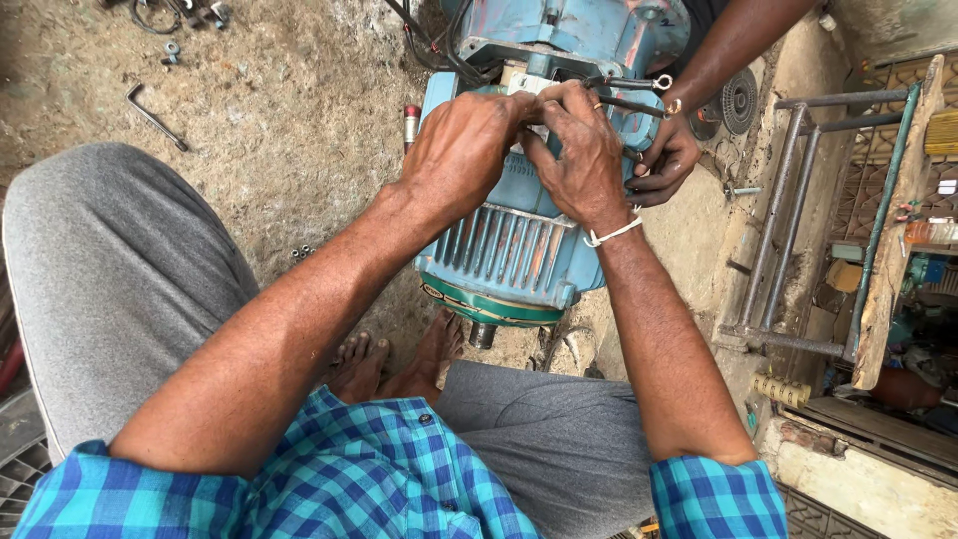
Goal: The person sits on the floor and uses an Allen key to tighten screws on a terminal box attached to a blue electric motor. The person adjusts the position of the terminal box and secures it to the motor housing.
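Note:
A blue finned electric motor [514,250] lies on the dirt floor between my knees. Both hands work at its terminal box [529,85] on top. My left hand [464,145] is closed over the box, fingertips pinched at a small part that I cannot make out. Beside it, my right hand [579,150], with a white band at the wrist, grips black wires with ring lugs [639,90] leading off to the right. Another person's hand [664,160] reaches in from the upper right and rests against the motor's side.
A bent metal key [152,117] and small nuts [172,50] lie on the dirt at upper left. A grey metal frame [798,210] and a wooden plank [893,220] stand at right. My bare feet [399,364] rest under the motor.

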`<state>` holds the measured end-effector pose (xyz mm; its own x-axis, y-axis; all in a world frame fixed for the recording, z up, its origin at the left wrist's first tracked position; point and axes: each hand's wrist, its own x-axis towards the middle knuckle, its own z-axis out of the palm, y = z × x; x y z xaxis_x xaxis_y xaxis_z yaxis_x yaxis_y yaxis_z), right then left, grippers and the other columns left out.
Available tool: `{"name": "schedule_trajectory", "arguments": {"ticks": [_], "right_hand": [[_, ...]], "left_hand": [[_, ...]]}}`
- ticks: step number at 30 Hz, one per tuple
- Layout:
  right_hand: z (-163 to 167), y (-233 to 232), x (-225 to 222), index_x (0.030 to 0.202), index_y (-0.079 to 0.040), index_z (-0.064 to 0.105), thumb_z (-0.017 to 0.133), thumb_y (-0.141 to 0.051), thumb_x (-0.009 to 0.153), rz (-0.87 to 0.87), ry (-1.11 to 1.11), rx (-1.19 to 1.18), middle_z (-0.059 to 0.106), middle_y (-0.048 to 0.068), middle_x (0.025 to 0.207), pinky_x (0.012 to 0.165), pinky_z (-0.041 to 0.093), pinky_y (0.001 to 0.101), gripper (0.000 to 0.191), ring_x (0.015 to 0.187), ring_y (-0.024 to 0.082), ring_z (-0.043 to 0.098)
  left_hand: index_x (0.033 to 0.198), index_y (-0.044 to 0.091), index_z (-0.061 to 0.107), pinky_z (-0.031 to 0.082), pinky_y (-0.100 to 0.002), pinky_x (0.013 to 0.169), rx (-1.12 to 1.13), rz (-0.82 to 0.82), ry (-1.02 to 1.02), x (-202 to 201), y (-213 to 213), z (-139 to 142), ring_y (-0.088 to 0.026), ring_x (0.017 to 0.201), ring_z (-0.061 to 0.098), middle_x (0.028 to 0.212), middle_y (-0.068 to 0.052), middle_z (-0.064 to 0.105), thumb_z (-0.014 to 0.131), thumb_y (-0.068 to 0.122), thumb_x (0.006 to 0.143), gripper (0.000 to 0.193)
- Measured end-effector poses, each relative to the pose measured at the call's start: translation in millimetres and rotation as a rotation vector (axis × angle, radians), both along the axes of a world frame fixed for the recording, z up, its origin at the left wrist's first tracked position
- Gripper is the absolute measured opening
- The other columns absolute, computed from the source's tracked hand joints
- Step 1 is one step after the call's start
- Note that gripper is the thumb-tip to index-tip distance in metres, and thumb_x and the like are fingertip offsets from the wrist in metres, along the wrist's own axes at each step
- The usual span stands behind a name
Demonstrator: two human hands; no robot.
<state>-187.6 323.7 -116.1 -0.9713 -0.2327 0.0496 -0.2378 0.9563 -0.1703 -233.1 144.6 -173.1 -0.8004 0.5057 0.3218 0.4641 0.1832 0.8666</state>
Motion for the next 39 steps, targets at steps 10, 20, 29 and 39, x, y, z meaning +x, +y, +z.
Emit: {"name": "schedule_trajectory", "arguments": {"ticks": [10,20,29,39], "right_hand": [[-7.7,-0.8,1.7,0.110,-0.007,0.062,0.082,-0.011,0.092,-0.031,0.038,0.058,0.063,0.006,0.117,0.097,0.053,0.0432,0.027,0.115,0.028,0.063],[-6.1,14.6,16.5,0.145,-0.003,0.050,0.089,-0.015,0.081,0.070,0.005,0.128,0.043,0.013,0.155,0.117,0.045,0.0487,0.075,0.143,0.036,0.044],[-12.7,14.5,20.9,0.149,-0.012,0.049,0.087,-0.012,0.083,-0.016,-0.011,0.128,0.044,0.009,0.157,0.119,0.040,0.0500,0.076,0.144,0.034,0.046],[-16.8,13.2,25.4,0.162,-0.014,0.028,0.089,-0.019,0.085,-0.064,0.056,0.072,0.046,0.011,0.159,0.118,0.039,0.0499,0.097,0.144,0.035,0.048]], "left_hand": [[0.115,-0.002,0.070,0.062,-0.044,0.076,0.209,0.231,-0.098,1.2,16.6,-6.4,-0.033,0.090,0.075,0.102,-0.022,0.074,0.076,0.009,0.091,0.027],[0.108,0.009,0.076,0.059,-0.045,0.065,0.037,0.156,0.084,1.9,9.2,1.5,-0.032,0.084,0.072,0.096,-0.017,0.068,0.068,0.006,0.094,0.017],[0.111,0.007,0.078,0.055,-0.047,0.065,0.094,0.112,-0.171,11.1,9.6,12.8,-0.032,0.078,0.069,0.092,-0.017,0.065,0.077,0.019,0.093,0.021],[0.114,0.005,0.078,0.059,-0.038,0.062,-0.094,0.108,-0.070,5.4,9.1,-15.1,-0.028,0.081,0.069,0.107,-0.016,0.071,0.056,-0.015,0.093,0.036]]}}
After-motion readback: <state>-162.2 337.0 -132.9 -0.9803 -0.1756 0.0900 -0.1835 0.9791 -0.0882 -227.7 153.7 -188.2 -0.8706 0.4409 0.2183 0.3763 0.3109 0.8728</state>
